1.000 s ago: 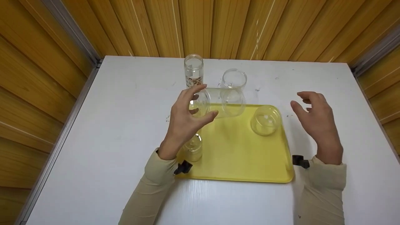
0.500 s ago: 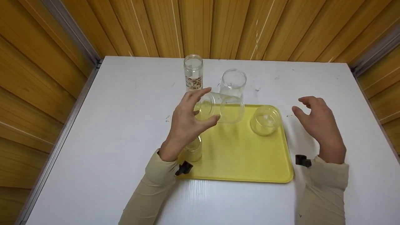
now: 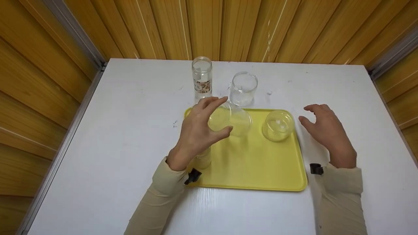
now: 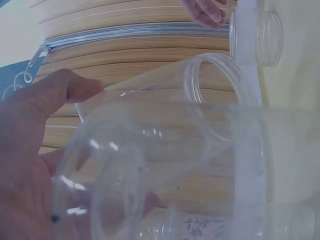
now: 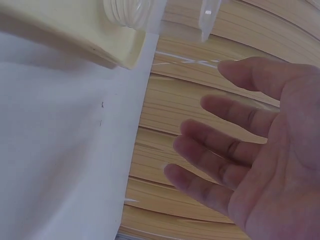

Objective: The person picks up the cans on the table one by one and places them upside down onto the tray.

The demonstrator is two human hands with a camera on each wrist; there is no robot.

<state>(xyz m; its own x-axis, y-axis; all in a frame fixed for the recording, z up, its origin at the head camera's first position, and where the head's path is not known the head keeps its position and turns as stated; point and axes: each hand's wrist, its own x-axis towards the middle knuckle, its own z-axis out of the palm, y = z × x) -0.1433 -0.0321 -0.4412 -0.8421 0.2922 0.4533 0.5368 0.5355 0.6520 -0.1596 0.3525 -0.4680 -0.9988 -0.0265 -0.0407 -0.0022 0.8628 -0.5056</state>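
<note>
Left hand: thumb and fingers curved widely round one end of a clear, colourless cylindrical jar, which is thereby gripped. The jar is held tilted on its side over the rear left part of a yellow rectangular tray; its threaded mouth is turned away from the palm. Whether the tray is touched by it cannot be told.

Right hand: free, fingers loosely bent, thumb set well apart from them; held to the right of the tray, near its rear right corner.

On the tray: one squat, clear round jar, placed at the rear right corner; one small, clear cylindrical jar, placed at the left and partly hidden by the left hand.

Behind the tray, on the white tabletop: one tall, clear cylindrical jar with a printed label, stood upright at left; one short, wide, clear jar, stood upright to its right.

Surround: yellow-brown wood-grain panels. Both forearms are covered by beige sleeves.
</note>
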